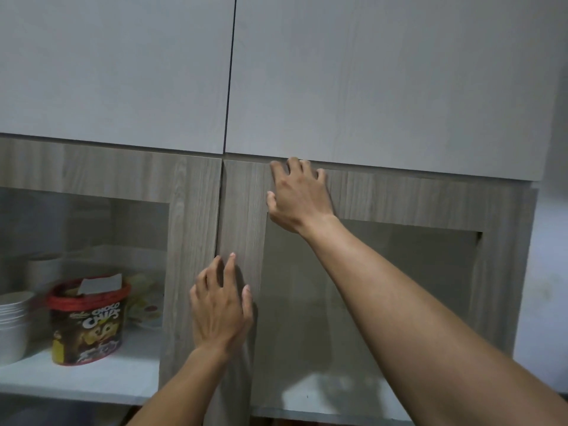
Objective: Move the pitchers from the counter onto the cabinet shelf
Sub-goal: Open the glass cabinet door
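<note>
1. The right hand [299, 196] lies spread and empty, its fingertips at the top edge of the right glass door [384, 287].
2. The left hand [221, 309] lies flat, fingers splayed, on that door's wooden stile.
3. The cabinet shelf [322, 395] lies behind the glass, below both hands.
4. Left of the fingers stand a Choco Chips tub [89, 321] and stacked bowls [13, 321].
5. No pitchers show.

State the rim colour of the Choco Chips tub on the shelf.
Red: the round Choco Chips tub has a red rim, clearest in the head view.

Shut glass door [368, 302] before bare shelf [322, 398]
</note>
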{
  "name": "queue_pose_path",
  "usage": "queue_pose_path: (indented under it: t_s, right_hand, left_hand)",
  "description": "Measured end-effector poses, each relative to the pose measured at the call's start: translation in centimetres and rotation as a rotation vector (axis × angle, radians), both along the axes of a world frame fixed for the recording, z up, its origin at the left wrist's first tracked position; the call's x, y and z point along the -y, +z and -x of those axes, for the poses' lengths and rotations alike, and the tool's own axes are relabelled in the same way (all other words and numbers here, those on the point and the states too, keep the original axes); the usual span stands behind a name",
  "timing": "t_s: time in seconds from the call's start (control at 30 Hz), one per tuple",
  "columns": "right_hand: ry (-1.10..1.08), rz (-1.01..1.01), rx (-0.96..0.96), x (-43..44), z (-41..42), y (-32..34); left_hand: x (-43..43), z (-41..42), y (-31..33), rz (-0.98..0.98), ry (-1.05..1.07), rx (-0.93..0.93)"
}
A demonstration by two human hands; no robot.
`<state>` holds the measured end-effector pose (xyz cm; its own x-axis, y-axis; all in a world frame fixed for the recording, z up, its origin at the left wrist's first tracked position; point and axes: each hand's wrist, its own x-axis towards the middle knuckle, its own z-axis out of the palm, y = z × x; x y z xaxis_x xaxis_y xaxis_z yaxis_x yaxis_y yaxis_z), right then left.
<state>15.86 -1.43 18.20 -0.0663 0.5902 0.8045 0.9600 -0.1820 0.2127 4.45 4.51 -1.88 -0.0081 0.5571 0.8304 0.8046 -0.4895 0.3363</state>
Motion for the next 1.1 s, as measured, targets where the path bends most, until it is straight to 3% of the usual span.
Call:
queue_pose_path:
  t_s: [0.17, 0.33, 0.57, 0.77, 1.1]
  right_hand:
    - [-0.018, 0.018, -0.039, 0.5, 0.5, 1.1]
    - [0.010, 0.043, -0.093, 1.8, 1.2, 2.0]
    - [0.021, 0.061, -0.138, 5.4, 2.7, 1.5]
    - [0.006, 0.095, -0.231, 11.8, 5.4, 1.1]
    - [0.065, 0.109, -0.439, 25.7, 10.1, -0.3]
  left_hand:
    - [-0.1, -0.4, -0.1, 0.000, -0.029, 0.047]
    - [1.4, -0.5, 0.1, -0.043, -0.115, 0.217]
    - [5.8, 1.9, 1.1, 0.180, -0.308, 0.551]
    - [10.8, 5.9, 1.2, 0.207, -0.285, 0.413]
    - [25.1, 9.3, 0.3, 0.107, -0.509, 0.352]
